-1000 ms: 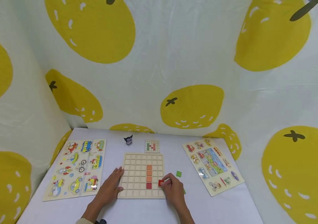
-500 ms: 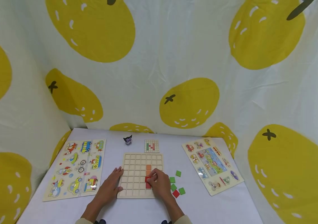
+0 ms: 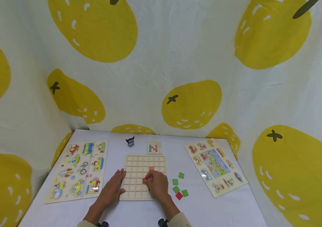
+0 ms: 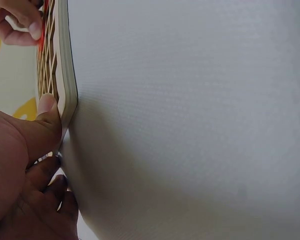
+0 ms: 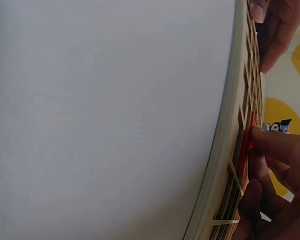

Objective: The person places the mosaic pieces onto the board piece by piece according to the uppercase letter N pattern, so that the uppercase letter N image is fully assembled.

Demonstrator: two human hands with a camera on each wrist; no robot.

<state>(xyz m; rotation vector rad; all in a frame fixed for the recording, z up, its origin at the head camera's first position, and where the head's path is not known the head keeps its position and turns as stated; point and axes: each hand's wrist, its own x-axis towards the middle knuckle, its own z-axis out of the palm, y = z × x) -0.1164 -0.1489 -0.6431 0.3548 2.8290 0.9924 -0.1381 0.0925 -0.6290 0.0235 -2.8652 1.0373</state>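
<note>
A wooden grid board lies in the middle of the table. At its left edge my left hand rests, with the thumb laid on the rim. My right hand is over the right half of the board and pinches a small red square tile at a cell. The right wrist view has this red tile between fingertips, close over the grid. An orange square tile sits in a cell just beyond the right hand, which hides most of that column.
Right of the board lie several green tiles and a loose red tile. Behind the board are a small pattern card and a dark figurine. Picture puzzles stand left and right.
My right hand has carried the red tile leftward from the board's right side, past the orange column to a cell on its left. The left hand has stayed at the board's edge.
</note>
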